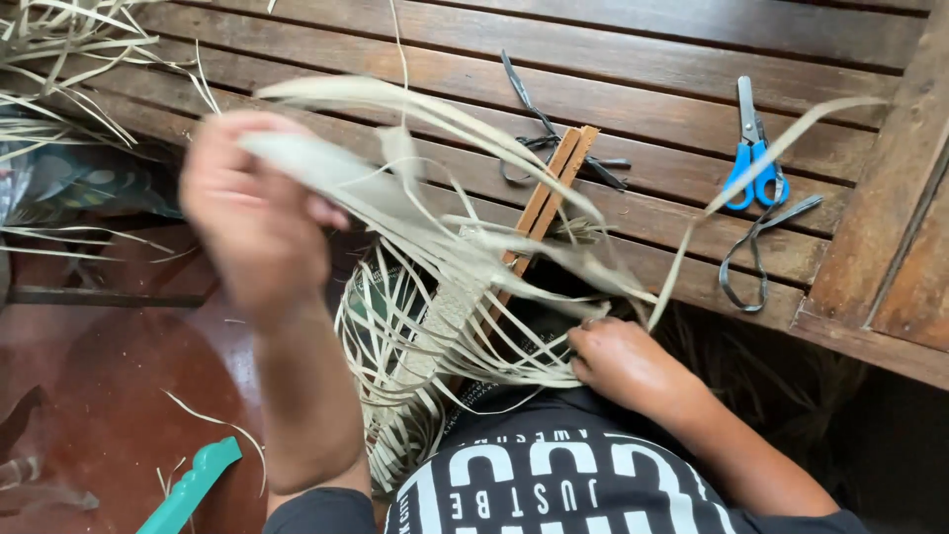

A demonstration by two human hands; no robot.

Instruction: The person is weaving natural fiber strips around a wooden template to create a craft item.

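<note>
Pale leaf strips (pixel 435 237) pulled by left hand (pixel 257 213).

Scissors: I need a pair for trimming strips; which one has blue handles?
The blue-handled scissors near the platform's right edge; the black pair lies beside the wooden sticks.

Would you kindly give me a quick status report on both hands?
Left hand raised, gripping pale flat palm-leaf strips. Right hand pinning the half-woven strip piece. Blue-handled scissors on the wooden slat table, apart.

Soft, even daylight; the raised left hand (pixel 255 213) is motion-blurred, shadows faint.
</note>
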